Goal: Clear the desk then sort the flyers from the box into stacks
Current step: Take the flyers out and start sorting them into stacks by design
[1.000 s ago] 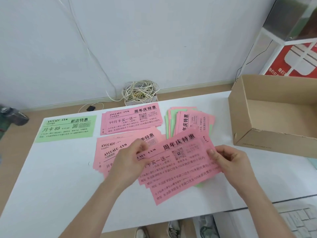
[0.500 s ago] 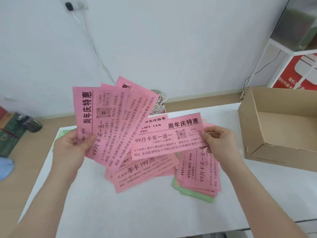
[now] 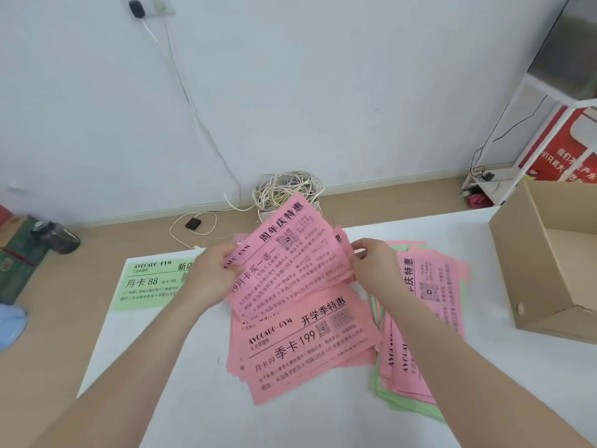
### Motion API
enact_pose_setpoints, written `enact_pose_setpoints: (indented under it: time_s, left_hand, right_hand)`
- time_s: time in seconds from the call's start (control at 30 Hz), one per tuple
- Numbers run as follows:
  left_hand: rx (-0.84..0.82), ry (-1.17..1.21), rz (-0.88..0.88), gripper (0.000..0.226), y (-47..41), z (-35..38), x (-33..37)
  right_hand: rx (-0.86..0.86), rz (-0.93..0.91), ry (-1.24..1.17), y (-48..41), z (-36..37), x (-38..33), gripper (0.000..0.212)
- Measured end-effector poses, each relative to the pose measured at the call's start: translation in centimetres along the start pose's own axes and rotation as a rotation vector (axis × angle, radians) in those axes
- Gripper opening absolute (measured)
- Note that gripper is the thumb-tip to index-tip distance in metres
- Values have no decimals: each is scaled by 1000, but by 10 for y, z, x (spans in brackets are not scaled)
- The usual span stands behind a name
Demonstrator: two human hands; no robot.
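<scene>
Flyers (image 3: pixel 290 263), a pink sheaf of them, are pinched at both short ends: the fingers (image 3: pixel 226 265) of our left hand (image 3: pixel 206 276) curl round one edge and our right hand (image 3: pixel 371 266) nips the other, holding the sheaf tilted just above the desk (image 3: pixel 161 367), over the pink stack (image 3: pixel 307 344) headed 199. Outward lie the lone green flyer (image 3: pixel 145 286) on the left, the mixed pile (image 3: pixel 426 302) on the right and the cardboard box (image 3: pixel 549 270) beyond it. We judge it best to square the edges while both grips are firm, check the headline, then lay the sheaf flat on its matching stack, not the 199 one.
</scene>
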State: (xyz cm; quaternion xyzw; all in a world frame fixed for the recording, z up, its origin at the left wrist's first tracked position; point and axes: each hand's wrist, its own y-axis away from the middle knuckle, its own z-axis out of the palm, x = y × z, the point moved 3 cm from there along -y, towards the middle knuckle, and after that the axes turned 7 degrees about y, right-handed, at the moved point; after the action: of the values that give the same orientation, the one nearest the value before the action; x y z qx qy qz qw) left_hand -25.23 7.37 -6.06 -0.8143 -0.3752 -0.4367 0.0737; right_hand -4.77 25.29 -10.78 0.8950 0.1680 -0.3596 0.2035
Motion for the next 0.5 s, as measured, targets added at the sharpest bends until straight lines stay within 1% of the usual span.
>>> enact_pose_setpoints:
  time_s: [0.1,0.13,0.2,0.3,0.37,0.4,0.43,0.5]
  left_hand:
    - [-45,-151,79,36,-25,15,8]
    - [-44,-201,126,41,-31,20,12]
    - [-55,-312,206,46,-42,31,13]
    - [-53,-516,245,48,-50,44,0]
    - [-19,-558,300,50,-50,47,-5]
    - [-39,-545,318,52,-50,47,-7]
    - [-98,-542,322,57,-50,48,-8]
    - [-268,-632,302,81,-49,51,-13]
  right_hand:
    - [11,-24,91,3,5,-2,34]
    - [33,-38,135,5,5,-3,33]
    - [69,-88,253,10,6,-3,22]
    - [52,-154,402,16,10,-4,12]
    - [33,-186,478,18,11,-6,14]
    - [21,-191,506,19,11,-7,20]
    - [5,-184,520,20,10,-8,26]
    - [-26,-168,539,21,9,-11,34]
